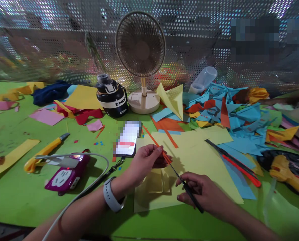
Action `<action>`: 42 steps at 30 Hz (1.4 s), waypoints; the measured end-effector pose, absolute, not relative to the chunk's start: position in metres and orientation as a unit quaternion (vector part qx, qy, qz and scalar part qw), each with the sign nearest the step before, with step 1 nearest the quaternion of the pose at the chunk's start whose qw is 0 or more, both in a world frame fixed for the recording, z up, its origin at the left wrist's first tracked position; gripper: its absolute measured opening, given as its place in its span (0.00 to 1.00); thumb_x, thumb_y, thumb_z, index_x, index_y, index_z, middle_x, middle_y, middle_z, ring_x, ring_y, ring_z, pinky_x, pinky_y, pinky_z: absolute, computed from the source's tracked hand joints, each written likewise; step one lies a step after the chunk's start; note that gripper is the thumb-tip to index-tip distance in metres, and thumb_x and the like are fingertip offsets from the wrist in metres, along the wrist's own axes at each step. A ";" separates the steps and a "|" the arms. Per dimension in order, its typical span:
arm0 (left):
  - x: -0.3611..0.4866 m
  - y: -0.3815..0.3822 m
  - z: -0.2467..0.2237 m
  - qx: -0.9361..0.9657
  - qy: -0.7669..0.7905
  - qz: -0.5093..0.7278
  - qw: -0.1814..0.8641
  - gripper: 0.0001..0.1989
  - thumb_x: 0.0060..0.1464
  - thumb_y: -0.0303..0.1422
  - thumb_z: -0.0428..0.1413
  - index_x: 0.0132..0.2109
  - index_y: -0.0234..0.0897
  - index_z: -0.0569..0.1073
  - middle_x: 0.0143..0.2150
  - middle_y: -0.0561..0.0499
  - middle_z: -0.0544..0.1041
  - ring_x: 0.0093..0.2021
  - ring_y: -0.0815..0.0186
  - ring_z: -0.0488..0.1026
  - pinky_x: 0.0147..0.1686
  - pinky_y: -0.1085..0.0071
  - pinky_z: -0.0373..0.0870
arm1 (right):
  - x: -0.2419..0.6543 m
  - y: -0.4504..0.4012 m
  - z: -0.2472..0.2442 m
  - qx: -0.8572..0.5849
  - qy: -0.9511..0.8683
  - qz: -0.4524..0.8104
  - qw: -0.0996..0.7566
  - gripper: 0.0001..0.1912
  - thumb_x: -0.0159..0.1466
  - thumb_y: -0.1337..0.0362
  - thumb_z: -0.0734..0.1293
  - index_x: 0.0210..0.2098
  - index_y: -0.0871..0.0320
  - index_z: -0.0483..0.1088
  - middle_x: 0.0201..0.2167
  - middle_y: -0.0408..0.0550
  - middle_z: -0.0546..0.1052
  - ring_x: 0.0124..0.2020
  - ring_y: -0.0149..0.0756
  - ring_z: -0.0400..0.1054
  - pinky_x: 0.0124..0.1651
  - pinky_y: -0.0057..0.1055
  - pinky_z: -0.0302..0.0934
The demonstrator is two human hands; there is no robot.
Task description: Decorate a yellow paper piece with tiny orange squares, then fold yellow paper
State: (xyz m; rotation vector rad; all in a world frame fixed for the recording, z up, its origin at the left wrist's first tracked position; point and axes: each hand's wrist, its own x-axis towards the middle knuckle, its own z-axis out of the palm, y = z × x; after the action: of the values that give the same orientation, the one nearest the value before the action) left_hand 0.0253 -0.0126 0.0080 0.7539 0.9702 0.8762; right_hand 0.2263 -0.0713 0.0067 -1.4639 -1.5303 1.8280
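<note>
My left hand (147, 162), with a pale watch on the wrist, pinches a narrow orange paper strip (153, 138) near the middle of the view. In my right hand (202, 192) is a thin tool with a black handle (192, 197), its slim blade pointing up and left to the strip at my left fingertips. Whether the blade touches the strip is too small to tell. Beneath both hands lie large pale yellow sheets (189, 157), with small folded yellow pieces (153, 181) on them near my left hand.
A phone (128, 139), a purple device (66, 175) with a white cable and a yellow glue gun (45, 152) lie left. Behind stand a bottle (111, 98) and a fan (144, 100). Blue paper scraps (222, 110), a black-and-red cutter (239, 167) and another yellow tool (281, 169) are right.
</note>
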 end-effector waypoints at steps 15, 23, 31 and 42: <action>0.026 -0.013 0.010 0.357 0.443 0.383 0.727 0.15 0.52 0.41 0.60 0.30 0.31 0.71 0.30 0.44 0.81 0.28 0.67 0.76 0.32 0.70 0.75 | 0.226 -0.070 0.006 -0.514 -0.530 0.654 0.168 0.17 0.52 0.59 0.73 0.38 0.59 0.69 0.19 0.34 0.60 0.22 0.24 0.53 0.24 0.22 0.50; 0.026 -0.015 0.012 0.365 0.435 0.374 0.733 0.14 0.53 0.39 0.59 0.31 0.30 0.73 0.30 0.44 0.80 0.28 0.68 0.76 0.33 0.70 0.75 | 0.226 -0.070 0.007 -0.509 -0.533 0.653 0.171 0.17 0.52 0.58 0.73 0.37 0.59 0.69 0.20 0.34 0.61 0.22 0.24 0.53 0.25 0.22 0.50; 0.024 -0.015 0.012 0.343 0.420 0.379 0.750 0.14 0.55 0.41 0.57 0.32 0.31 0.74 0.30 0.44 0.80 0.30 0.64 0.77 0.35 0.67 0.75 | 0.226 -0.070 0.006 -0.508 -0.533 0.656 0.166 0.16 0.53 0.58 0.73 0.37 0.59 0.69 0.20 0.34 0.62 0.22 0.24 0.54 0.24 0.22 0.51; 0.022 -0.011 0.006 0.311 0.403 0.397 0.763 0.14 0.59 0.39 0.53 0.37 0.32 0.75 0.34 0.42 0.81 0.33 0.62 0.78 0.34 0.67 0.75 | 0.227 -0.070 0.006 -0.501 -0.535 0.661 0.163 0.15 0.54 0.57 0.72 0.35 0.60 0.68 0.20 0.35 0.61 0.22 0.24 0.53 0.24 0.22 0.48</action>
State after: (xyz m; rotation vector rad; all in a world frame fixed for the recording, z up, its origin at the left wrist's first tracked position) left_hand 0.0223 -0.0109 0.0058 0.6766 0.8770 0.8631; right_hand 0.2269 -0.0699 0.0062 -1.4278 -1.5264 1.8842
